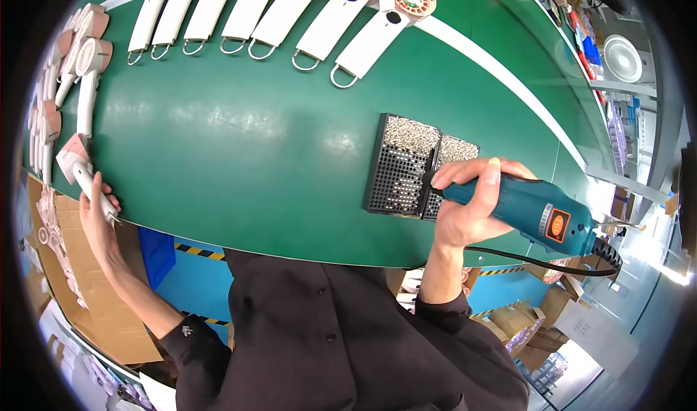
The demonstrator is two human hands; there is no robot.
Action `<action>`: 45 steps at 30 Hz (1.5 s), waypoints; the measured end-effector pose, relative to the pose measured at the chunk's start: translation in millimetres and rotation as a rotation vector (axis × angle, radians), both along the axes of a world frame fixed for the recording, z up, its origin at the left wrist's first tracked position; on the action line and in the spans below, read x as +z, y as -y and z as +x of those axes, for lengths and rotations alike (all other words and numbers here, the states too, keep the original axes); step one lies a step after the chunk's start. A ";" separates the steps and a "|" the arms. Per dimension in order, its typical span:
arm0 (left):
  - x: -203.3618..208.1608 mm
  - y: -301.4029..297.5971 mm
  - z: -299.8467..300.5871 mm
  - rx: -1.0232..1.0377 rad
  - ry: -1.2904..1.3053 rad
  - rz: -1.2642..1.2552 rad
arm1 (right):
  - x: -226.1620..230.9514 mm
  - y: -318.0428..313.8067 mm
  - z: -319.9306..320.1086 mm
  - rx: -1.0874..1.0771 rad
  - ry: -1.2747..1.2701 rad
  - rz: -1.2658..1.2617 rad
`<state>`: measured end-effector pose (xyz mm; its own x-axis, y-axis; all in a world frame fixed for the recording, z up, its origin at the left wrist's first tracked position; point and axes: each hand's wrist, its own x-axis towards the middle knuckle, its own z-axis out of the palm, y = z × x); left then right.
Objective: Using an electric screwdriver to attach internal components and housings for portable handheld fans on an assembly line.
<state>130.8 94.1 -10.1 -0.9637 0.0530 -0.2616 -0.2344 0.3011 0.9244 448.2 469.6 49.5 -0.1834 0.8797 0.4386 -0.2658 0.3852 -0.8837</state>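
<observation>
My left hand (100, 211) is closed round the white handle of a small handheld fan (72, 157) with a pale pink head, at the left edge of the green table (239, 171). In my right hand (475, 204) lies a teal electric screwdriver (541, 211), its black nose pointing left. That nose is over a black screw tray (375, 186), which has loose silvery screws at its far end and a grid of holes nearer me, partly filled with screws. My right hand hides part of the tray's right section and the screwdriver's tip.
Along the far side stands a row of white fan bodies (356, 37) with wire loops. More pink-and-white fans (86, 95) crowd the left end. Below the table's edge are a cardboard box (102, 280) and a blue bin (155, 255). A black cord (537, 261) trails from the screwdriver.
</observation>
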 end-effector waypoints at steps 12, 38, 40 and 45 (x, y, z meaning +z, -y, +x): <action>23.1 -99.3 128.5 -0.229 0.195 0.083 | 0.1 -1.4 -2.1 0.032 0.027 0.030; 6.7 -226.5 217.9 -0.723 0.508 0.539 | 19.3 63.4 5.1 0.492 -0.084 0.029; 6.8 -225.5 217.8 -0.721 0.513 0.530 | 15.3 64.6 6.5 0.507 -0.073 -0.004; 8.6 -226.4 216.4 -0.711 0.535 0.553 | 6.8 64.8 2.3 0.523 -0.049 0.127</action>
